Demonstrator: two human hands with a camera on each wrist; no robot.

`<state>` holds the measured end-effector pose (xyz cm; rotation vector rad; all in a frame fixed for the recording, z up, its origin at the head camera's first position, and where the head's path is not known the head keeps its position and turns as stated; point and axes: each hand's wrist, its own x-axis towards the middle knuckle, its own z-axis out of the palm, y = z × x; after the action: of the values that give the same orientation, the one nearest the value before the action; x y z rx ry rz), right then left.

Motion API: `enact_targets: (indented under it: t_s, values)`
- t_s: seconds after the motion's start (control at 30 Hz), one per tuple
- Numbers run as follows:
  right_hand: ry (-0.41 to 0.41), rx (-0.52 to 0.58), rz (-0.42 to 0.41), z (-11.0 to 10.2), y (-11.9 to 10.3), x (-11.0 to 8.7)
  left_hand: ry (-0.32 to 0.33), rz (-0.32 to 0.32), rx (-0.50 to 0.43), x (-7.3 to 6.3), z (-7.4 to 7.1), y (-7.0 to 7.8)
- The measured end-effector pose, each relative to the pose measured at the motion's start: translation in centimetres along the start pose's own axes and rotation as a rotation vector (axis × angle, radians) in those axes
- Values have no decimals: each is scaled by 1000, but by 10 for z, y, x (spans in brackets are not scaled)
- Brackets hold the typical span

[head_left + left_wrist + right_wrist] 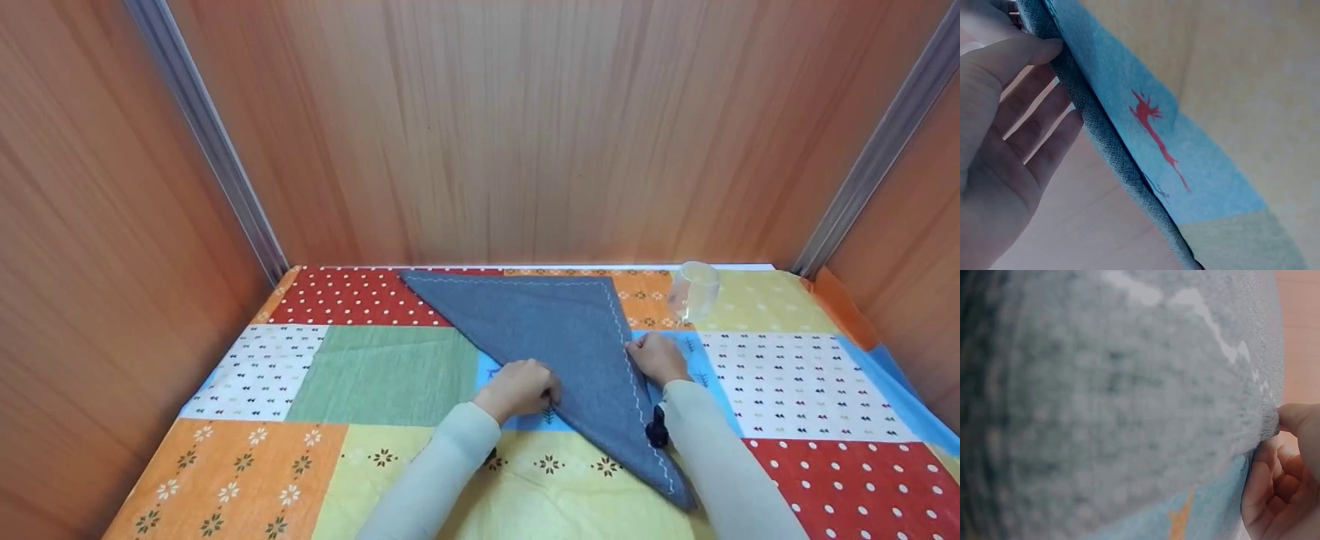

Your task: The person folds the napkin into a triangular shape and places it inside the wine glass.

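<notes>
A grey cloth [540, 322] with white zigzag stitching near two edges lies on the table in a folded triangle, one point toward the person. At its long folded edge, the left hand [521, 388] pinches the cloth. The left wrist view shows the thumb [1044, 50] on the fold, with the other fingers behind or under it. On the stitched right edge, the right hand [660, 358] grips the cloth between thumb and curled fingers; the right wrist view shows this hand [1286, 478] at the border, where the close cloth [1129, 394] is blurred.
A clear cup [693, 291] stands at the back right, beyond the right hand. A patchwork tablecloth [390, 367] covers the table. Wood-grain panels [510, 135] close in the back and both sides. Beside the right wrist is a small black object [657, 429].
</notes>
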<state>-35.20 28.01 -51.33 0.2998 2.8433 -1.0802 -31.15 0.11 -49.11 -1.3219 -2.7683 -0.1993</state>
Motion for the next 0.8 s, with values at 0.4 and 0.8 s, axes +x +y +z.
enact_targets:
  t_s: [0.4, 0.8]
  values:
    - [-29, -13, -122, -1, 6, -9, 17, -19, -56, -12, -5, -13]
    - [-83, -34, -152, -3, 0, -20, 22, -48, -100, -21, -7, -24]
